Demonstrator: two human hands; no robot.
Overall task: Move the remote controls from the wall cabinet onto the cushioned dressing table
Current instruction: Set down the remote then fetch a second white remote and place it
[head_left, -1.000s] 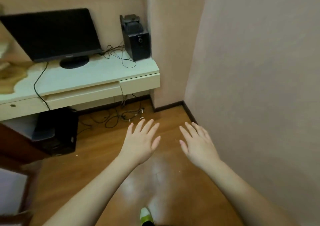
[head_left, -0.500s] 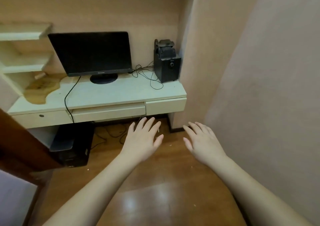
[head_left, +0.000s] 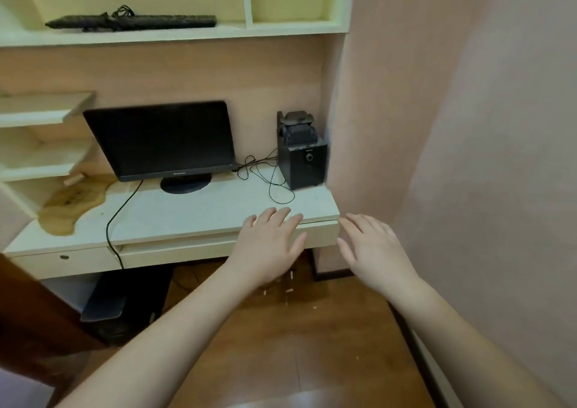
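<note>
My left hand (head_left: 268, 245) and my right hand (head_left: 371, 248) are held out in front of me, palms down, fingers spread, both empty, at the front right corner of a white desk (head_left: 193, 217). Above the desk hangs a cream wall cabinet (head_left: 281, 29) with open compartments. A long black object (head_left: 134, 21) with a bundled cord lies on its left shelf; it looks like a keyboard. I see no remote controls. The right compartment shows nothing inside. No dressing table is in view.
A black monitor (head_left: 165, 140) and a black speaker (head_left: 301, 154) with loose cables stand on the desk. A computer tower (head_left: 125, 301) sits under it. Side shelves (head_left: 40, 111) are at left, a pink wall (head_left: 468, 157) at right, a brown door edge (head_left: 34, 314) lower left.
The view has tilted upward and moved closer to the desk, bringing the wall cabinet into sight. Both hands stay open and have risen to the desk's edge.
</note>
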